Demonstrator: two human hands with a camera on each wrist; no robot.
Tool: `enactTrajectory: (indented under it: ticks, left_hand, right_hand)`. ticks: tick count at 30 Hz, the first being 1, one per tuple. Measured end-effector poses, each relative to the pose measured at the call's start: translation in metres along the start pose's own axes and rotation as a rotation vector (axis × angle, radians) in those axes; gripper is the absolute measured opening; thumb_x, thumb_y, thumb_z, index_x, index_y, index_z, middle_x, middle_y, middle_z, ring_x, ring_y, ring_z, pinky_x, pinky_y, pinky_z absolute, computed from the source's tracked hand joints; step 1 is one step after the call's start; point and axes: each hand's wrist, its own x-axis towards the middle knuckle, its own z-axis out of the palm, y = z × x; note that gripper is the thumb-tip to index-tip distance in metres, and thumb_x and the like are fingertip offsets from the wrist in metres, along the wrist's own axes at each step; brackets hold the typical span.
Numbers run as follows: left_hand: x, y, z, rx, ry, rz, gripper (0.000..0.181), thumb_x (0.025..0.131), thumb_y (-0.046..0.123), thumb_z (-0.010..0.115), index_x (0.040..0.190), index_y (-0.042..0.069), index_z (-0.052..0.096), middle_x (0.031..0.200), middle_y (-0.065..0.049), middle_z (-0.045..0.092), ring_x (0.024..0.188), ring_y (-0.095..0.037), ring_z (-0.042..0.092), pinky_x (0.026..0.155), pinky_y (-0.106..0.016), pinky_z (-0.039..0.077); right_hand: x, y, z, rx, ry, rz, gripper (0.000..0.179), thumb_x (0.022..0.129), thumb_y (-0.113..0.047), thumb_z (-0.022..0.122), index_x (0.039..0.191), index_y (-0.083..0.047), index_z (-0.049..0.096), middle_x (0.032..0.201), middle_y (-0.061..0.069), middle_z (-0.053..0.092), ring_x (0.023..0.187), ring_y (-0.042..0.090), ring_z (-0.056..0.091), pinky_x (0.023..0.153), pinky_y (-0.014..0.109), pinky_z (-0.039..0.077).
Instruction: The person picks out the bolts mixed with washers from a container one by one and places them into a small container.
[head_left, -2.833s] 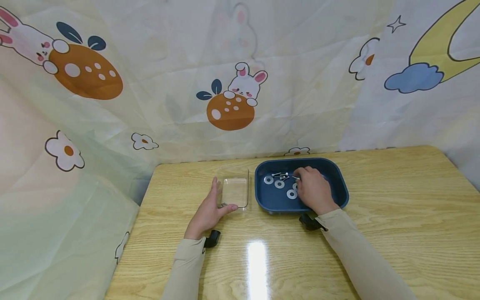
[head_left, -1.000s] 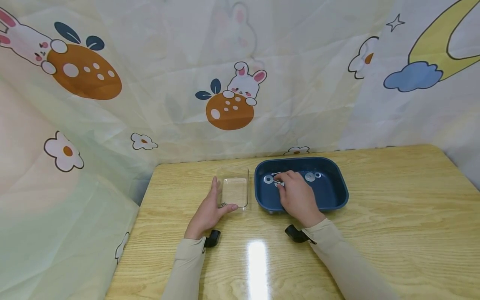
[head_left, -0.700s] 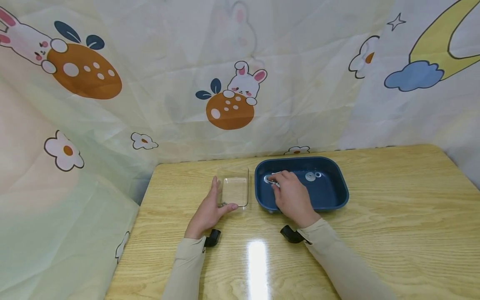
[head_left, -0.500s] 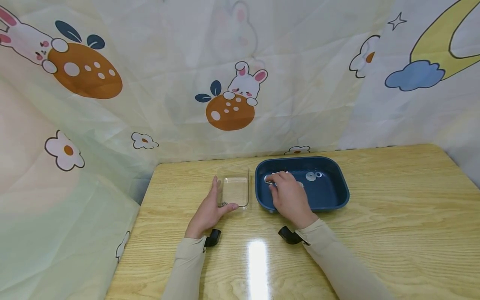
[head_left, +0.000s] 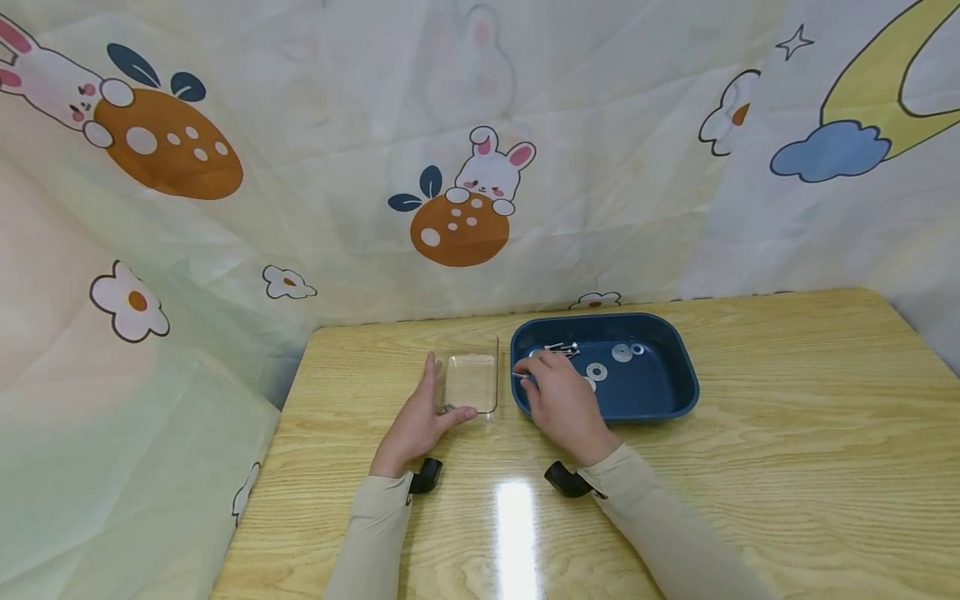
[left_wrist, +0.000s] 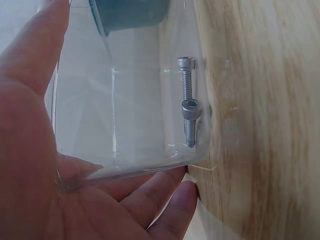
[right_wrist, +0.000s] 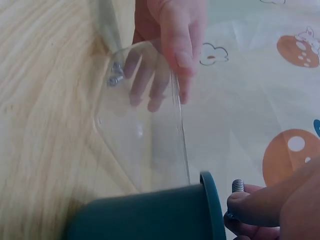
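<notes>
My left hand (head_left: pixel 412 425) holds a clear plastic box (head_left: pixel 471 387) at its near-left corner, thumb along the front wall and fingers along the outer side. Inside that box lie socket-head bolts (left_wrist: pixel 187 87), at least two showing, close to the wall. Over the left rim of the dark blue tray (head_left: pixel 648 392), my right hand (head_left: pixel 566 408) pinches one bolt (right_wrist: pixel 238 186) between thumb and fingertips, its threaded end sticking up. More bolts (head_left: pixel 561 348) lie in the tray's far-left part. Flat washers (head_left: pixel 622 353) rest on the tray floor, some partly covered by the right hand.
Box and tray stand side by side with a narrow gap on a wood-grain table (head_left: pixel 787 417). A printed cloth (head_left: pixel 600 208) hangs behind the table and along the left. Black cameras (head_left: pixel 567 480) sit on both wrists.
The right hand has picked up a bolt inside the tray and moved left with it to the tray's left rim, uncovering bolts and washers. The left hand and clear box have stayed put.
</notes>
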Motion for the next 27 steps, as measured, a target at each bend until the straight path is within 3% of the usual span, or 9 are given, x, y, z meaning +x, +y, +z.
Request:
enactTrajectory:
  ticks: [27]
  left_hand:
    - [-0.002, 0.000, -0.001, -0.003, 0.009, 0.020, 0.119, 0.088, 0.045, 0.076, 0.161, 0.009, -0.010, 0.166, -0.015, 0.015, 0.148, -0.035, 0.026, 0.114, -0.054, 0.031]
  right_hand:
    - [0.001, -0.016, 0.020, 0.035, -0.036, -0.060, 0.016, 0.092, -0.005, 0.073, 0.105, -0.013, 0.074, 0.103, 0.003, 0.066, 0.097, 0.020, 0.062, 0.073, 0.034, 0.055]
